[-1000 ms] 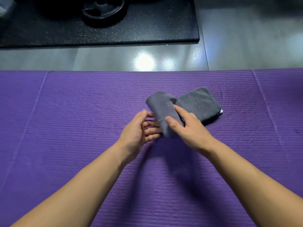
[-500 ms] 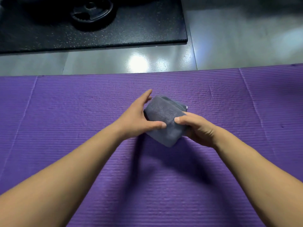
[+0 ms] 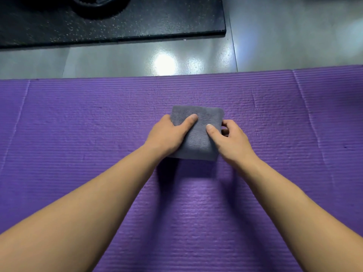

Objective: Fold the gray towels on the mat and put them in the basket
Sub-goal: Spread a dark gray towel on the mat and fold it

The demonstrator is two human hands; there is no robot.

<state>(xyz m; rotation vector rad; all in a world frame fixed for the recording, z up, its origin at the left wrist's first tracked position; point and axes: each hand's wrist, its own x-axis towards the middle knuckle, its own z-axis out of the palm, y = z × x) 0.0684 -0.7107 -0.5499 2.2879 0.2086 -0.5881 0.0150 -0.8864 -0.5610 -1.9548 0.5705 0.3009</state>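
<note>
Towel (image 3: 198, 138) gripped by left hand (image 3: 167, 135), right hand (image 3: 232, 141) on mat (image 3: 78, 134); black slab (image 3: 137, 22) beyond.

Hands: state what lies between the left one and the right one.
In the head view, the folded gray towel lies between the left hand and the right hand, on the purple mat; each thumb rests on its top.

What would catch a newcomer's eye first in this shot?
A small folded gray towel is mid-frame, gripped by the left hand at its left edge and the right hand at its right, thumbs on top. The purple mat fills most of the view. Beyond it lie the shiny gray floor and a black speckled mat at upper left.
</note>
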